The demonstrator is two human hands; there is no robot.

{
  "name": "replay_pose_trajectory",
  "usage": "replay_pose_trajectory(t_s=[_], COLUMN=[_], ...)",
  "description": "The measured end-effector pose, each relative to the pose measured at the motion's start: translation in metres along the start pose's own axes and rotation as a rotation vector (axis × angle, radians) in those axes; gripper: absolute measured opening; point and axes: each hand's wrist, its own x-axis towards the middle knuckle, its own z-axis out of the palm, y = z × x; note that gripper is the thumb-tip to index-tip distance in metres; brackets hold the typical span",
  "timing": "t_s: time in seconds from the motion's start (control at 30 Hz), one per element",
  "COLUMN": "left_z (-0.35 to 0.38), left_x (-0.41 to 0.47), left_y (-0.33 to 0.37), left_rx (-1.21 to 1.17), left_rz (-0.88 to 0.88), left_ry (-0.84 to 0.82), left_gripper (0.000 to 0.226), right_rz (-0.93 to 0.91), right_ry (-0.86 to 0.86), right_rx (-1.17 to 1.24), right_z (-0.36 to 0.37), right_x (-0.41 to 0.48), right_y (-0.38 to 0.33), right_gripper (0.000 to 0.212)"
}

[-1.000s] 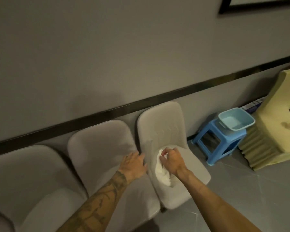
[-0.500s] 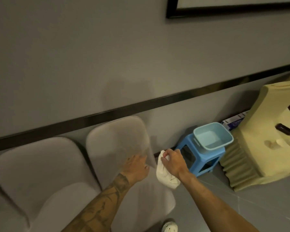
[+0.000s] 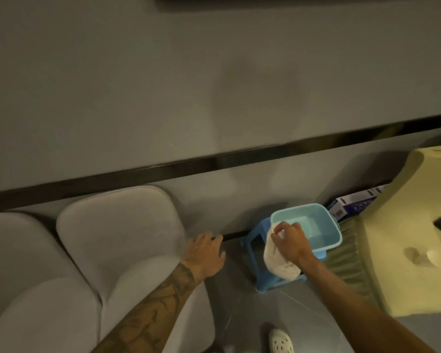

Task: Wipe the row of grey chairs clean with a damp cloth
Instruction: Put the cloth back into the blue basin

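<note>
- A view from above, looking down along a grey wall at a row of grey chairs (image 3: 122, 230); two padded seats show, the end one at the row's right.
- The right hand (image 3: 289, 242) pinches a white cloth (image 3: 278, 261) by its top, fingers curled round the bunched fabric.
- The cloth hangs off the chairs entirely, at the near left rim of a pale blue basin (image 3: 316, 225), its tail dangling in front of the blue stool (image 3: 251, 242) that carries the basin.
- The left hand (image 3: 204, 253) is just beside the end chair's right edge, fingers loosely bent, holding nothing.
- Whether the basin holds water cannot be made out.
- Likely step: wetting or rinsing the cloth.
- Risk: the basin covers most of the small stool's top, so a push on its rim could tip it off.
- Risk: an unwrung cloth would drip on the smooth floor (image 3: 239, 309) near the white shoe (image 3: 280, 342), or soak the seat padding.
</note>
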Motion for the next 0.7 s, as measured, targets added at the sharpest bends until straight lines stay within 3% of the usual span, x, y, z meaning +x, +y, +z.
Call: replay_pose_trajectory(t_s=[0.33,0.57,0.7], left_z=[0.087,0.163,0.203], left_x=[0.096,0.175,0.208], left_y=[0.051,0.036,0.025], left_rx=[-0.051,-0.032,-0.035], left_rz=[-0.209,-0.240,-0.241], left_ry=[-0.024,-0.065,-0.073], left_gripper=[0.059,0.059,0.058], right_rz=[-0.006,-0.030,-0.023], right_ry=[-0.037,-0.058,-0.194], right_rx=[-0.052,-0.105,-0.182], right_z=[0.018,0.109,0.156], right_x=[0.188,0.286,0.310], right_y=[0.131,0.204,0.235], right_gripper=[0.019,0.014,0.020])
